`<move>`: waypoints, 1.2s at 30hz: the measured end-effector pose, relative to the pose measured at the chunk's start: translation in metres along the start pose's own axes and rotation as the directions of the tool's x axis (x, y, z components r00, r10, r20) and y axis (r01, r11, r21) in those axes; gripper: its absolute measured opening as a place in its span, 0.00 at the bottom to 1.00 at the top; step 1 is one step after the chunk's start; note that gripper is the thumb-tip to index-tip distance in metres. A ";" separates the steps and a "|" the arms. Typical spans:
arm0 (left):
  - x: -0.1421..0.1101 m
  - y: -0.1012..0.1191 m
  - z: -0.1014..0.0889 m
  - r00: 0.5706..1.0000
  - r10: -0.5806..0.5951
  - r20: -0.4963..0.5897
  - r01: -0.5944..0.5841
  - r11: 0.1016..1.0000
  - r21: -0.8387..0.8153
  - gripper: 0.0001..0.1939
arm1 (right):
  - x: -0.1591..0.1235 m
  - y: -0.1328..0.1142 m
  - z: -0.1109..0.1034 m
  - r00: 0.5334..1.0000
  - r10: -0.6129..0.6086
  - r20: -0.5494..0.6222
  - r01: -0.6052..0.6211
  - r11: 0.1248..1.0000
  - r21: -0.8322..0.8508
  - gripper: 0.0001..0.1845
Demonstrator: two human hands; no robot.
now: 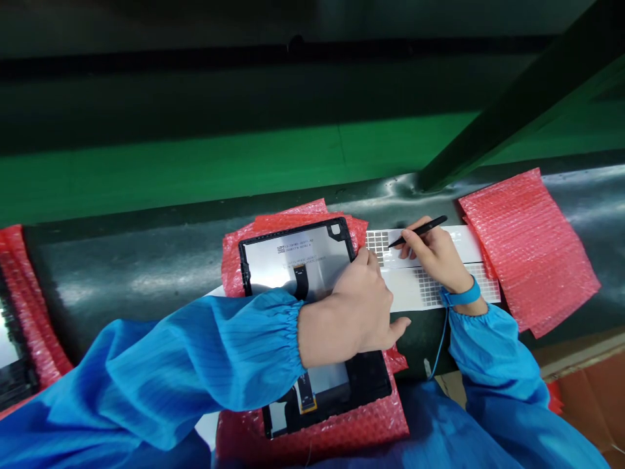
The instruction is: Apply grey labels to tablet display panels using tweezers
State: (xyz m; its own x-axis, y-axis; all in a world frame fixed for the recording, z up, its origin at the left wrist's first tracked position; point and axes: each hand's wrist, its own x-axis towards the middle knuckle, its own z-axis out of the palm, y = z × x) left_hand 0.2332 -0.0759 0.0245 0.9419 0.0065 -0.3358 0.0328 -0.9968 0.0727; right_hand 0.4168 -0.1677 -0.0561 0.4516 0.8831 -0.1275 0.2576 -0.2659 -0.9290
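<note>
Glossy dark green bench (146, 273); left hand (364, 303) lies over tablet panel (271, 264), thumb apart from fingers; right hand (439, 259) pinches black pen-like tool (430, 225), tip at white gridded sheet (403, 290).

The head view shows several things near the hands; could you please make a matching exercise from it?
Things:
1. Black pen-like tool
2. Blue wrist strap
3. Tablet panel
4. Red bubble wrap at far right

Places:
A. Under the left hand
B. Beside the white sheets
C. Between the right hand's fingers
D. Around the right wrist

Pairs: 1-C, 2-D, 3-A, 4-B
</note>
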 end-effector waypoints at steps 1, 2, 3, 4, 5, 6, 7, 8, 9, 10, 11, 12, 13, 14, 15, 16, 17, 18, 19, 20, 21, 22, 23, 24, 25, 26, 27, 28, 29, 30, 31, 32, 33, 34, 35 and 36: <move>0.000 0.000 0.001 1.000 -0.002 -0.022 0.002 1.000 0.003 0.38 | 0.000 0.000 0.000 1.000 0.002 -0.001 -0.002 1.000 0.004 0.21; 0.000 0.000 0.002 0.999 -0.004 -0.037 0.004 1.000 0.008 0.38 | 0.001 0.000 0.001 1.000 0.006 -0.005 -0.006 1.000 0.014 0.22; 0.000 0.000 0.002 0.999 -0.002 -0.043 0.003 1.000 0.013 0.37 | 0.001 -0.001 0.002 1.000 0.012 -0.014 -0.011 0.999 0.032 0.22; 0.000 0.000 0.002 0.999 0.000 -0.043 0.001 1.000 0.014 0.37 | 0.001 -0.001 0.002 0.999 0.019 -0.025 -0.018 0.998 0.057 0.23; 0.001 0.000 0.002 0.999 0.004 -0.038 -0.004 1.000 0.010 0.37 | 0.002 -0.002 0.003 0.999 0.028 -0.037 -0.025 0.996 0.090 0.24; 0.002 -0.001 0.001 1.000 0.008 -0.029 -0.008 1.000 0.003 0.37 | 0.003 -0.003 0.003 0.998 0.037 -0.047 -0.031 0.992 0.125 0.25; 0.002 -0.001 0.001 1.000 0.012 -0.014 -0.012 1.000 -0.005 0.37 | 0.003 -0.005 0.004 0.997 0.043 -0.057 -0.033 0.987 0.158 0.25; 0.002 0.000 0.002 1.000 0.017 -0.001 -0.017 1.000 -0.009 0.37 | 0.004 -0.007 0.003 0.997 0.045 -0.065 -0.032 0.982 0.187 0.26; 0.000 0.000 0.002 1.000 0.020 -0.001 -0.020 1.000 -0.011 0.37 | 0.004 -0.009 0.003 0.997 0.044 -0.070 -0.029 0.977 0.211 0.26; -0.004 0.002 0.003 1.000 0.020 -0.023 -0.020 1.000 -0.009 0.37 | 0.003 -0.012 0.002 0.997 0.040 -0.067 -0.023 0.972 0.234 0.26; -0.010 0.004 0.004 0.997 0.024 -0.069 -0.024 1.000 -0.004 0.35 | 0.003 -0.016 0.002 0.998 0.031 -0.062 -0.013 0.965 0.260 0.26; -0.018 0.008 0.005 0.989 0.040 -0.141 -0.040 0.999 0.002 0.33 | 0.001 -0.020 0.001 0.998 0.019 -0.053 -0.003 0.956 0.292 0.26; -0.029 0.012 0.005 0.971 0.072 -0.226 -0.072 0.997 0.010 0.32 | -0.001 -0.024 0.002 0.999 0.008 -0.041 0.006 0.944 0.329 0.25; -0.041 0.016 0.005 0.945 0.112 -0.308 -0.112 0.994 0.016 0.30 | -0.003 -0.029 0.003 1.000 -0.003 -0.024 0.011 0.930 0.368 0.23; -0.054 0.021 0.003 0.918 0.150 -0.367 -0.156 0.988 0.015 0.30 | -0.006 -0.035 0.005 1.000 -0.012 -0.007 0.013 0.915 0.403 0.22; -0.068 0.025 0.002 0.897 0.185 -0.401 -0.201 0.980 0.001 0.29 | -0.009 -0.040 0.008 1.000 -0.019 0.014 0.011 0.902 0.431 0.21; -0.080 0.029 0.000 0.889 0.199 -0.412 -0.233 0.972 -0.033 0.27 | -0.011 -0.046 0.012 0.999 -0.026 0.042 0.005 0.894 0.448 0.20; -0.091 0.031 -0.002 0.894 0.188 -0.406 -0.240 0.967 -0.082 0.26 | -0.014 -0.052 0.017 0.997 -0.032 0.074 -0.005 0.889 0.457 0.19; -0.099 0.032 -0.003 0.907 0.158 -0.390 -0.226 0.965 -0.134 0.24 | -0.015 -0.058 0.022 0.993 -0.038 0.108 -0.016 0.886 0.462 0.18; -0.105 0.031 -0.003 0.922 0.111 -0.371 -0.189 0.965 -0.182 0.23 | -0.016 -0.063 0.026 0.990 -0.044 0.137 -0.025 0.885 0.465 0.18; -0.109 0.030 -0.002 0.934 0.052 -0.354 -0.136 0.967 -0.217 0.21 | -0.016 -0.067 0.031 0.986 -0.047 0.161 -0.034 0.885 0.465 0.18; -0.110 0.027 0.001 0.940 -0.015 -0.340 -0.070 0.969 -0.238 0.21 | -0.015 -0.071 0.035 0.983 -0.046 0.179 -0.043 0.886 0.463 0.18; -0.110 0.024 0.003 0.938 -0.082 -0.337 -0.002 0.970 -0.243 0.20 | -0.014 -0.073 0.039 0.980 -0.042 0.192 -0.052 0.887 0.458 0.18; -0.108 0.021 0.007 0.928 -0.137 -0.345 0.055 0.970 -0.238 0.21 | -0.013 -0.075 0.041 0.978 -0.035 0.205 -0.062 0.890 0.451 0.19; -0.106 0.019 0.010 0.913 -0.180 -0.366 0.098 0.968 -0.232 0.21 | -0.012 -0.076 0.043 0.976 -0.027 0.217 -0.074 0.893 0.444 0.20; -0.104 0.016 0.012 0.898 -0.207 -0.389 0.124 0.966 -0.226 0.20 | -0.011 -0.076 0.045 0.973 -0.019 0.230 -0.085 0.895 0.438 0.21; -0.102 0.015 0.014 0.885 -0.215 -0.414 0.132 0.966 -0.221 0.20 | -0.010 -0.076 0.045 0.971 -0.012 0.240 -0.096 0.896 0.433 0.22; -0.101 0.014 0.016 0.876 -0.217 -0.430 0.132 0.967 -0.220 0.20 | -0.010 -0.076 0.046 0.970 -0.006 0.244 -0.103 0.897 0.431 0.22; -0.099 0.014 0.017 0.871 -0.217 -0.441 0.129 0.967 -0.221 0.21 | -0.010 -0.076 0.046 0.970 0.000 0.244 -0.108 0.896 0.430 0.22; -0.098 0.014 0.017 0.869 -0.216 -0.444 0.126 0.966 -0.224 0.21 | -0.011 -0.076 0.046 0.970 0.004 0.241 -0.111 0.895 0.431 0.22; -0.098 0.014 0.017 0.869 -0.218 -0.444 0.125 0.965 -0.230 0.21 | -0.011 -0.076 0.045 0.971 0.008 0.241 -0.115 0.893 0.435 0.22; -0.098 0.014 0.017 0.869 -0.223 -0.442 0.127 0.963 -0.236 0.22 | -0.012 -0.076 0.045 0.970 0.011 0.243 -0.120 0.889 0.441 0.22; -0.097 0.014 0.017 0.869 -0.227 -0.440 0.130 0.962 -0.241 0.22 | -0.012 -0.077 0.045 0.969 0.013 0.247 -0.126 0.885 0.448 0.22; -0.098 0.014 0.017 0.870 -0.228 -0.438 0.129 0.961 -0.244 0.22 | -0.012 -0.077 0.044 0.967 0.015 0.253 -0.132 0.881 0.454 0.21; -0.098 0.014 0.016 0.872 -0.226 -0.435 0.128 0.961 -0.244 0.22 | -0.013 -0.077 0.044 0.966 0.019 0.259 -0.140 0.879 0.456 0.21; -0.098 0.013 0.016 0.875 -0.223 -0.429 0.127 0.962 -0.242 0.22 | -0.013 -0.077 0.044 0.964 0.027 0.263 -0.148 0.879 0.453 0.21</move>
State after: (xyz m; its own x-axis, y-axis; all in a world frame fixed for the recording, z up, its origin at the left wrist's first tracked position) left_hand 0.1361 -0.0910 0.0431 0.9604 0.2625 0.0931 0.2318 -0.9387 0.2550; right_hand 0.3537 -0.1417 0.0018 0.2178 0.9462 -0.2392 -0.2274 -0.1891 -0.9553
